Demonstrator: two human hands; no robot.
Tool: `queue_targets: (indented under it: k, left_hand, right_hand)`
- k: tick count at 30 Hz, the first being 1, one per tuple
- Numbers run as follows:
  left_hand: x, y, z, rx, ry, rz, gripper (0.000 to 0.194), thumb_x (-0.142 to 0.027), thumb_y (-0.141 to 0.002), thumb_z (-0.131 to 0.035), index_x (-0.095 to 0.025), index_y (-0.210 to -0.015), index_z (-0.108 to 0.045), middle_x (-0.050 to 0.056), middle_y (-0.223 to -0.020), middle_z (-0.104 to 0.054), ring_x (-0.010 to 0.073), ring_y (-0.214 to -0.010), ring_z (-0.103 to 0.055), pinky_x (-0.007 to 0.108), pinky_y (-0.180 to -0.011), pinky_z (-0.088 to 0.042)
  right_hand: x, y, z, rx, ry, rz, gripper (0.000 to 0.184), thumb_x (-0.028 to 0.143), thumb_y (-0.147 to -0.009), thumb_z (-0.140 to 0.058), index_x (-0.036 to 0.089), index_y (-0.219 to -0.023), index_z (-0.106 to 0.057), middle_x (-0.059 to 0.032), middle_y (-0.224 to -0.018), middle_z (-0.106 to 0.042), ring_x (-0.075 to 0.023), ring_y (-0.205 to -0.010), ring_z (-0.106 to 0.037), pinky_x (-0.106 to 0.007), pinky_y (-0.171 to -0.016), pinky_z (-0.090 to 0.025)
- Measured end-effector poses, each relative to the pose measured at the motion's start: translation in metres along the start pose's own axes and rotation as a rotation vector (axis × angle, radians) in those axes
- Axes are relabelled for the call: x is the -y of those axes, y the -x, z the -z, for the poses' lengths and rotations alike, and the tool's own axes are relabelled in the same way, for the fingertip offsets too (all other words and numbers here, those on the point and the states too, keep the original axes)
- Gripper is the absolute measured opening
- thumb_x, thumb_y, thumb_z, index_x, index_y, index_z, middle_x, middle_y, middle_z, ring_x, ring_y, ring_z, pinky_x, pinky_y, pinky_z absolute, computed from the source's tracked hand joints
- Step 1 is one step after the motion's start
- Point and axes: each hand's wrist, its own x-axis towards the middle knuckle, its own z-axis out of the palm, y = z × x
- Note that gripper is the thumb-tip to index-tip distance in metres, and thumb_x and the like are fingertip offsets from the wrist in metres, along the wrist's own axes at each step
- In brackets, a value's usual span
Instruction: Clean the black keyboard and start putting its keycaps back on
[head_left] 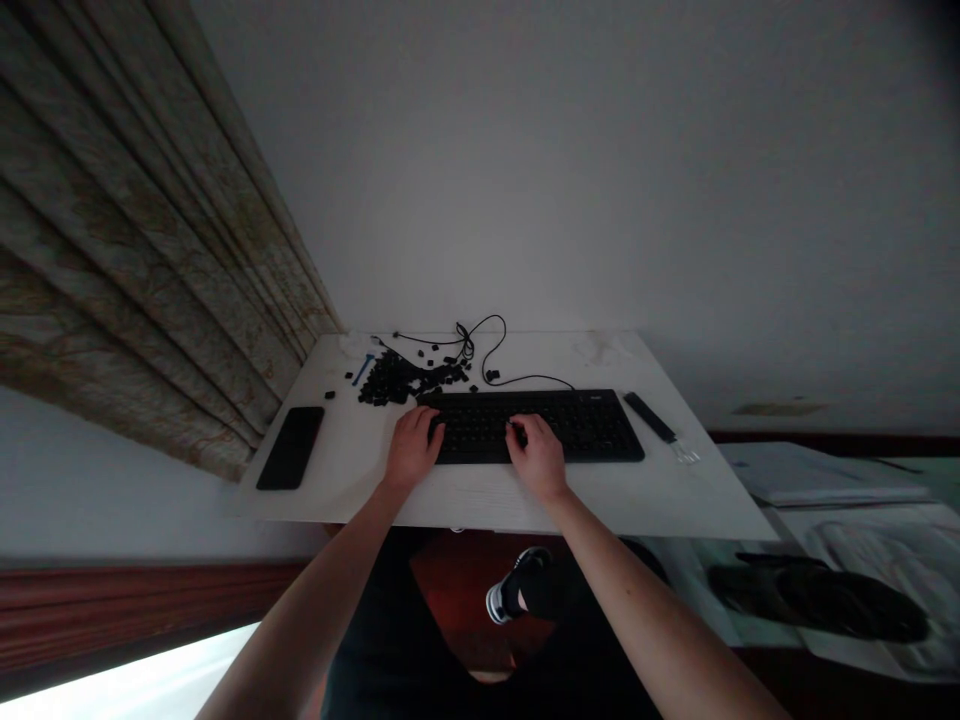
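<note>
A black keyboard [559, 425] lies across a small white table [487, 500]. My left hand [412, 447] rests on the keyboard's left end, its fingers curled over the edge. My right hand [534, 455] sits on the keys near the middle, fingers bent down onto them. A heap of loose black keycaps [397, 380] lies just behind the left end of the keyboard. The keyboard's black cable [480, 345] curls at the back of the table. Whether either hand pinches a keycap is too dim to tell.
A black phone [291, 447] lies face down at the table's left front. A slim black tool [651, 417] lies right of the keyboard, a small blue tool [363, 369] by the keycaps. A curtain [150, 250] hangs left. Dark items lie on a surface at the right.
</note>
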Motion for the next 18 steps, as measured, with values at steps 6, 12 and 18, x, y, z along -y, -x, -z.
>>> queue_targets:
  k: [6,12,18]
  left_hand:
    - [0.007,-0.006,-0.002,-0.061,0.11,0.098,0.02,-0.029,-0.097,-0.052,-0.02,-0.112,-0.061,0.011,-0.116,-0.064,0.0257,-0.115,-0.058,0.045,-0.104,-0.047]
    - [0.02,-0.011,-0.004,-0.168,0.276,0.252,0.015,-0.02,-0.095,-0.049,-0.021,-0.104,-0.061,0.008,-0.107,-0.063,0.0227,-0.108,-0.061,0.041,-0.1,-0.049]
    - [0.028,-0.009,-0.007,-0.237,0.336,0.316,0.024,-0.009,-0.089,-0.047,-0.021,-0.102,-0.062,0.007,-0.105,-0.062,0.0213,-0.106,-0.061,0.04,-0.099,-0.049]
  right_hand:
    - [0.007,-0.016,0.004,0.017,-0.034,0.04,0.019,0.029,-0.096,-0.049,0.02,-0.101,-0.066,-0.0098,-0.096,-0.069,-0.0237,-0.09,-0.064,-0.037,-0.084,-0.052]
    - [0.009,-0.088,-0.016,0.256,0.067,-0.136,0.021,0.026,-0.093,-0.054,0.018,-0.098,-0.073,-0.0094,-0.096,-0.073,-0.023,-0.091,-0.066,-0.034,-0.086,-0.05]
    - [0.022,-0.127,-0.05,0.542,0.204,-0.22,0.024,0.024,-0.091,-0.055,0.019,-0.103,-0.076,-0.0111,-0.108,-0.074,-0.0232,-0.101,-0.067,-0.029,-0.085,-0.047]
